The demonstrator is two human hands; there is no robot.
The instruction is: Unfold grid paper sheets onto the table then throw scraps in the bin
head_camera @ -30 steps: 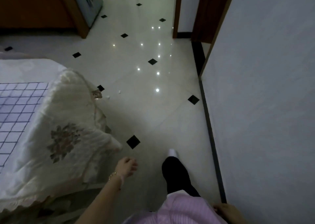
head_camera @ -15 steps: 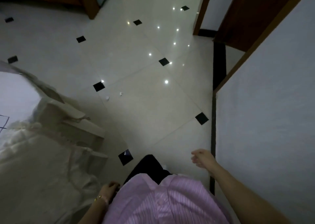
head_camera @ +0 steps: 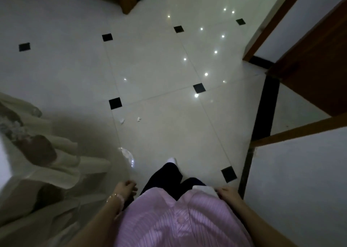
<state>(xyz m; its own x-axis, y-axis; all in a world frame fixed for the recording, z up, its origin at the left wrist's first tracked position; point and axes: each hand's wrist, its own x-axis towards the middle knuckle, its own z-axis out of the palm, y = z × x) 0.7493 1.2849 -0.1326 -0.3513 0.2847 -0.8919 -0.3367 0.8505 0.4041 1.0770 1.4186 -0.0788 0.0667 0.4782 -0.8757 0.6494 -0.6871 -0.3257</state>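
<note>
I am walking off from the draped worktop [head_camera: 56,164], now sliding out at nine o'clock, both grips loosely curled, left hand [head_camera: 126,188] empty, right hand [head_camera: 228,193] possibly empty, toward floor scraps [head_camera: 122,120] at twelve o'clock, bin unseen.

The person stands on a pale tiled floor [head_camera: 169,62]. The left hand [head_camera: 126,188] hangs loosely curled; the right hand [head_camera: 228,195] touches what may be white paper [head_camera: 204,189]. Two small scraps [head_camera: 122,121] lie ahead, beside a draped cloth [head_camera: 56,164].
</note>
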